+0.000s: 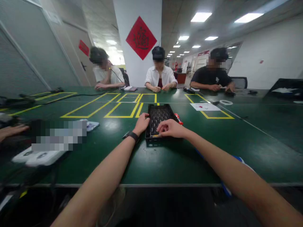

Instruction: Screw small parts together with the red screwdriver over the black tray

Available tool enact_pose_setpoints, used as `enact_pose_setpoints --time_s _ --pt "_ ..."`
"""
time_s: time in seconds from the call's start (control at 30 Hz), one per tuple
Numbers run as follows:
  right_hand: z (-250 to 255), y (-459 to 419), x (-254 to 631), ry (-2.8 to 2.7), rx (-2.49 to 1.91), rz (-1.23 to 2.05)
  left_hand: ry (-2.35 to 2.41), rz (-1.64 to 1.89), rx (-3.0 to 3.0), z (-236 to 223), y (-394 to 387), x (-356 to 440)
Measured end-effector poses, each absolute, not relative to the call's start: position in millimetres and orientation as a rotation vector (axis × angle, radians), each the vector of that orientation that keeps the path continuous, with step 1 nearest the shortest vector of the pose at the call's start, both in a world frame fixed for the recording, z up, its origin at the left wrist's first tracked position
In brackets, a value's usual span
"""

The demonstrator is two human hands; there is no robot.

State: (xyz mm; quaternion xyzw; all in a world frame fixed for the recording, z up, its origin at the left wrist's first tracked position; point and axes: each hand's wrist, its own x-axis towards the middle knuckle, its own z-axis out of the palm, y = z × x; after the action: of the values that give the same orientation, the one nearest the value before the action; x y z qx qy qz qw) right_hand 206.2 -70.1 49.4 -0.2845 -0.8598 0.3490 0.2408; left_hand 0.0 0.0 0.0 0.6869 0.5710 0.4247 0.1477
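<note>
A black plastic tray (150, 138) with rows of small pockets lies on the green table in front of me. My left hand (141, 123), with a dark band on its wrist, grips the tray's left wall, thumb and fingers at the rim. Over the tray's front part is my right hand (171, 128), its fingers bent together in a pinch. Whatever is between those fingertips is too small to make out. Just under them, a small yellowish piece (156, 135) shows at the tray's front end. A red object (178, 119) sits against the tray's right side, partly hidden.
Yellow tape rectangles (121, 116) mark the green table (99, 170). A white sheet (204, 107) and a white ring (226, 102) lie at the right. Several people sit around the table. A co-worker's hand (14, 131) is at far left, near white equipment (44, 156). A blue-and-white item is behind my right forearm.
</note>
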Motion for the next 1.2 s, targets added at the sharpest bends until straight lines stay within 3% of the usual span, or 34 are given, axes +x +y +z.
enact_pose_setpoints --time_s 0.63,0.87,1.2 --pt "54.0 -72.4 207.4 -2.381 -0.81 0.985 1.634 1.264 1.961 -2.9 1.9 0.0" --pt "58.8 -72.4 211.0 -2.508 -0.788 0.796 1.651 1.248 1.938 -0.5 1.6 1.6" --pt "54.8 -70.8 208.6 -2.415 -0.792 0.999 1.656 1.248 1.947 -1.4 1.3 1.9"
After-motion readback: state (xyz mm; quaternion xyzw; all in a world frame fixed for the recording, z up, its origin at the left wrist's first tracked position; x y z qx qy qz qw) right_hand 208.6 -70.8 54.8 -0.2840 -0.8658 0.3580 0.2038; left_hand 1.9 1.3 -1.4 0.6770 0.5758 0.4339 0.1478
